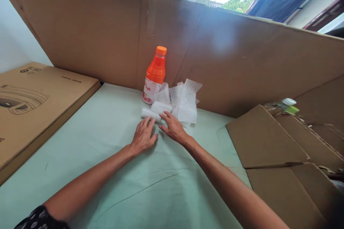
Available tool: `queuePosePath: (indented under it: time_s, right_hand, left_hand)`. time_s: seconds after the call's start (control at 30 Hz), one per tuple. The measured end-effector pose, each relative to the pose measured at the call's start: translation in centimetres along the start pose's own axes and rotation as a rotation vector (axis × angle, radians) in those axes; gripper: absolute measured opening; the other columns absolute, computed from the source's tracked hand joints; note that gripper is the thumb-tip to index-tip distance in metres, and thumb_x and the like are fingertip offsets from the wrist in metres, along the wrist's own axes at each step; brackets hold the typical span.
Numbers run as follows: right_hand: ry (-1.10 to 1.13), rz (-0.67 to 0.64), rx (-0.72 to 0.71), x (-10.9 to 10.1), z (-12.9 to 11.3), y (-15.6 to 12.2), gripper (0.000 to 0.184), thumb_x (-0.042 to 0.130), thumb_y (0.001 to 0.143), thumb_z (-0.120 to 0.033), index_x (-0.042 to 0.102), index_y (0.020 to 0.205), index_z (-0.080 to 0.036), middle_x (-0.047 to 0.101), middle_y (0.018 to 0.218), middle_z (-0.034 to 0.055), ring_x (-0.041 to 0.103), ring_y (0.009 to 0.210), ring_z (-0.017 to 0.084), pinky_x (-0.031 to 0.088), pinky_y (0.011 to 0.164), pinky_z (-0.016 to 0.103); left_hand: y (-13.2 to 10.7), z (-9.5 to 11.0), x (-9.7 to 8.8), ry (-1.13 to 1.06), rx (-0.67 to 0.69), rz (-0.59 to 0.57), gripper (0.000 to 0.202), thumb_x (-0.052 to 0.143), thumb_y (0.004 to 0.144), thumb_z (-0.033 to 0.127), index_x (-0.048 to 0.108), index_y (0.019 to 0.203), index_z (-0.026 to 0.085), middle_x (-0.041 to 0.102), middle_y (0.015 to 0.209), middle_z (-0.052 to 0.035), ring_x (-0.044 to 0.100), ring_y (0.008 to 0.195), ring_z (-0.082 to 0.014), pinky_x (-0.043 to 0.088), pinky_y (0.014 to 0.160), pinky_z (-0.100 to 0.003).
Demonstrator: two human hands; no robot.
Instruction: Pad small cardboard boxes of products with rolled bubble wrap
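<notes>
Left hand [144,134] and right hand [174,127], both loosely spread, contact unclear, near side of 2 white translucent plastic-wrap rolls [161,107], probably to steady them; orange plastic bottle [155,73] stands just beyond.

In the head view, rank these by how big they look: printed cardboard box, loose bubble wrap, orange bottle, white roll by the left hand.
1. Printed cardboard box
2. Loose bubble wrap and orange bottle: too alike to rank
3. White roll by the left hand
</notes>
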State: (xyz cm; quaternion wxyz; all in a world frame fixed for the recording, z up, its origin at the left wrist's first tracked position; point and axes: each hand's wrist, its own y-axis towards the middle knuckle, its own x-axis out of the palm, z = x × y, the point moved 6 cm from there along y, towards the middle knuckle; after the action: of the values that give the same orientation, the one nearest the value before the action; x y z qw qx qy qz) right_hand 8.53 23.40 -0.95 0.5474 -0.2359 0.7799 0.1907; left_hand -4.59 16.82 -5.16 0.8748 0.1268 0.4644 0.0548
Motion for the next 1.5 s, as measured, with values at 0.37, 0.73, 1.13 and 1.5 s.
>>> queuePosePath:
  time_s: [0.37, 0.73, 1.13, 1.5]
  right_hand:
    - [0.068, 0.070, 0.182, 1.7, -1.4, -3.9, 0.046, 0.065, 0.087, -0.020, 0.059, 0.133, -0.020, 0.048, 0.152, 0.0129, 0.047, 0.139, 0.025, 0.039, 0.114, 0.042]
    - [-0.304, 0.640, 0.345, -10.4, -1.2, -31.5, 0.035, 0.052, 0.093, -0.020, 0.061, 0.126, -0.025, 0.056, 0.143, 0.0138, 0.052, 0.131, 0.031, 0.042, 0.104, 0.053]
    - [-0.707, 0.530, 0.228, -17.7, 3.6, -37.4, 0.032, 0.047, 0.098, -0.031, 0.070, 0.076, -0.026, 0.070, 0.062, 0.0090, 0.061, 0.054, 0.023, 0.039, 0.058, 0.040]
    - [-0.001, 0.362, -0.338, -14.9, -12.3, -28.8, 0.018, 0.056, 0.094, -0.016, 0.067, 0.105, -0.026, 0.076, 0.092, 0.0030, 0.069, 0.085, 0.018, 0.051, 0.093, 0.040]
  left_hand:
    - [0.9, -2.7, -0.7, -0.034, 0.037, 0.046, 0.053, 0.047, 0.090, 0.036, 0.050, 0.135, 0.007, 0.041, 0.150, -0.0264, 0.040, 0.140, -0.0407, 0.035, 0.114, -0.059]
    - [-10.7, 2.9, 1.2, 0.187, 0.389, 0.001, 0.049, 0.041, 0.097, 0.043, 0.062, 0.125, 0.009, 0.054, 0.139, -0.0235, 0.050, 0.132, -0.0380, 0.042, 0.109, -0.056]
    - [-20.3, 9.8, 0.5, -0.169, 0.283, -0.133, 0.045, 0.055, 0.092, 0.029, 0.058, 0.135, 0.020, 0.058, 0.143, -0.0156, 0.055, 0.132, -0.0287, 0.050, 0.107, -0.050]
    - [-21.9, 2.0, -7.3, -0.423, -0.239, 0.125, 0.080, 0.067, 0.080, 0.054, 0.041, 0.148, 0.018, 0.052, 0.147, -0.0175, 0.054, 0.132, -0.0331, 0.047, 0.109, -0.050]
